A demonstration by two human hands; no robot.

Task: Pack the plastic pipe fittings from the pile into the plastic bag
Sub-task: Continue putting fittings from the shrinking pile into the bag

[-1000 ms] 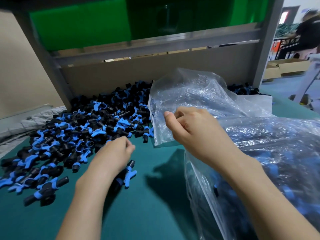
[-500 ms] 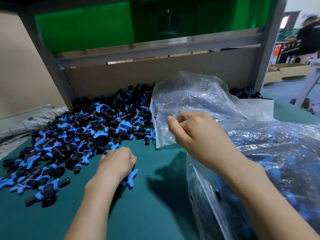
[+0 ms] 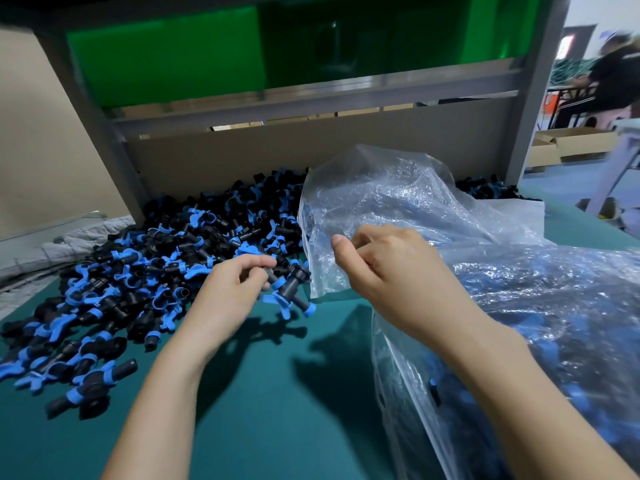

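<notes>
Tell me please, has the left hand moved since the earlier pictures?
Yes. The left hand has risen off the green mat and moved farther from the person, nearer the lower corner of the plastic bag, gripping fittings.

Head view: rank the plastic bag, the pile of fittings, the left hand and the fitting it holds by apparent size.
1. plastic bag, though part of it lies nearer the camera than the pile
2. pile
3. left hand
4. fitting it holds, clearly smallest
</notes>
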